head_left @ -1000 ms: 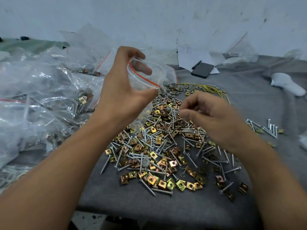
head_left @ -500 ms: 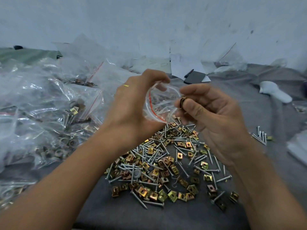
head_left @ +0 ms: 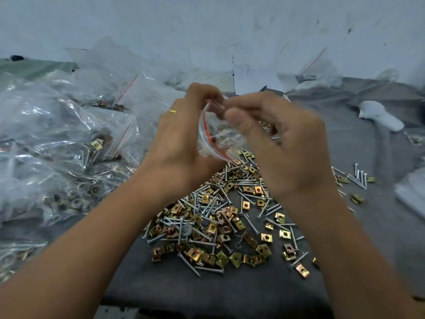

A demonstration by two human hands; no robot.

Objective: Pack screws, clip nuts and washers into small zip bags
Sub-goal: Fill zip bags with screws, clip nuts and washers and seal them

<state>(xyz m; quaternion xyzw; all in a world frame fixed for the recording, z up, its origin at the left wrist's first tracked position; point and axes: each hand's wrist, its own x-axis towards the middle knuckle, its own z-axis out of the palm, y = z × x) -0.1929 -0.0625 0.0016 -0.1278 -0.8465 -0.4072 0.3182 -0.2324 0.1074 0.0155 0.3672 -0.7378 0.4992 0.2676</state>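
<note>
My left hand (head_left: 184,137) grips a small clear zip bag (head_left: 213,139) with a red seal line, holding its mouth wide above the table. My right hand (head_left: 282,143) is at the bag's mouth with its thumb and fingertips inside or against the opening; whatever they pinch is hidden and blurred. Below both hands lies a heap of gold clip nuts (head_left: 220,229) mixed with silver screws (head_left: 202,242) on the grey cloth. A single grey washer (head_left: 186,229) sits in the heap.
Filled clear zip bags (head_left: 69,143) are piled along the left. A few loose screws (head_left: 358,176) lie at the right, beside a white object (head_left: 379,115). Papers lean on the wall behind. The grey table's front edge (head_left: 207,305) runs near the bottom.
My right hand rose from the heap with a clip nut and moved to the bag's mouth. My left hand lowered the bag toward the middle. The view tilted down slightly.
</note>
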